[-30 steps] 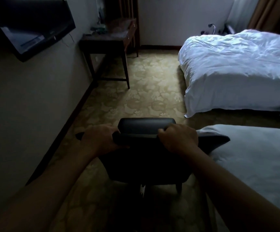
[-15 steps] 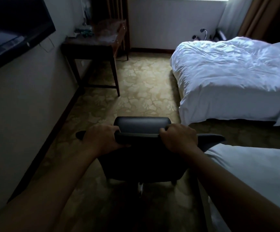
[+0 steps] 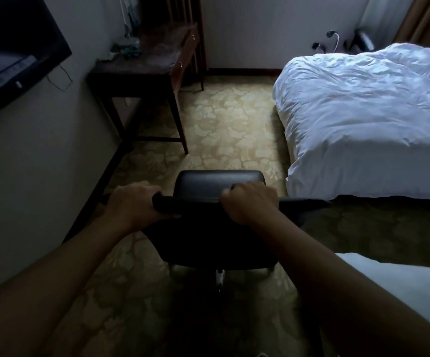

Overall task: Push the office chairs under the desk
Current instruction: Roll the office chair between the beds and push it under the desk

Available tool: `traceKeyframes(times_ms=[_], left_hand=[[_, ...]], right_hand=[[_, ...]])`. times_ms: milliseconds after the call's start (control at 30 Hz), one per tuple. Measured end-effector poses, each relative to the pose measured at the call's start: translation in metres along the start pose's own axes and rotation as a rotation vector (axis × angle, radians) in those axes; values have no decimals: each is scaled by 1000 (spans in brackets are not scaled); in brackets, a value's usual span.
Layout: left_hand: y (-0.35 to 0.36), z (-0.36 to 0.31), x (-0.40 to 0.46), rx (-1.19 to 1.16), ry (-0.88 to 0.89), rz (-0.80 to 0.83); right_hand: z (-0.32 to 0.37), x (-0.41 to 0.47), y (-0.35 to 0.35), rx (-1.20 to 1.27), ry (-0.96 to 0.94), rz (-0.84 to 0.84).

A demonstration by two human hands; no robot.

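head view: a dim bedroom with patterned carpet [image 3: 224, 130]. the black office chair [image 3: 216, 228] stands at about 6 o'clock of centre on the carpet, seen from behind and above, its seat pad showing past the top edge of the backrest. the left hand [image 3: 135, 204] is clenched over the left part of that top edge, fingers [image 3: 157, 215] curled round the dark rim; the right hand [image 3: 251, 202] is clenched over the right part, knuckles up. both bare forearms run back to the lower corners.

the counter [image 3: 141, 65], a dark wooden desk with slim legs, stands against the left wall at about 11 o'clock from the chair, well apart from it, with bare carpet between. the space under it is open and shadowed. small items sit at its far left corner, too dim to tell what they are. drawer fronts with small knobs face right.

a flat screen [image 3: 10, 52] hangs on the wall at 9 to 10 o'clock, with a thin cable drooping below its right corner. a bed with a rumpled white duvet [image 3: 368, 119] fills the 2 o'clock area, its near corner just beside the chair's right side. a second white bed edge [image 3: 399, 287] shows at 4 o'clock, partly behind the right forearm. a curtain [image 3: 425, 19] hangs at the top right corner.
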State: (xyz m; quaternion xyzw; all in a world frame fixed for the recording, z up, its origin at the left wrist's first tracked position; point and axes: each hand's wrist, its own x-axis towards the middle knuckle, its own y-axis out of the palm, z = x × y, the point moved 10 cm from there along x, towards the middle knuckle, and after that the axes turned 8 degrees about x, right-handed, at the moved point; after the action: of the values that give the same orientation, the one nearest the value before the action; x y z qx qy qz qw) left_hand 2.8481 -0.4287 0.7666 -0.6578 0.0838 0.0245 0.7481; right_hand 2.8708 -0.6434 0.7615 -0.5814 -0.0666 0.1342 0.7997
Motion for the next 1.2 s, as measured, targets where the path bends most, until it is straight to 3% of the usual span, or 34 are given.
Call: traceKeyframes(times_ms=[233, 633, 1200], left_hand=[[-5, 7, 73, -4, -29, 123], [-22, 66, 218, -35, 18, 67], [-56, 125, 466, -2, 65, -70]], right_hand=[[-25, 77, 3, 72, -7, 168], [-20, 215, -16, 118, 8, -99], [-62, 461, -52, 73, 193, -169]])
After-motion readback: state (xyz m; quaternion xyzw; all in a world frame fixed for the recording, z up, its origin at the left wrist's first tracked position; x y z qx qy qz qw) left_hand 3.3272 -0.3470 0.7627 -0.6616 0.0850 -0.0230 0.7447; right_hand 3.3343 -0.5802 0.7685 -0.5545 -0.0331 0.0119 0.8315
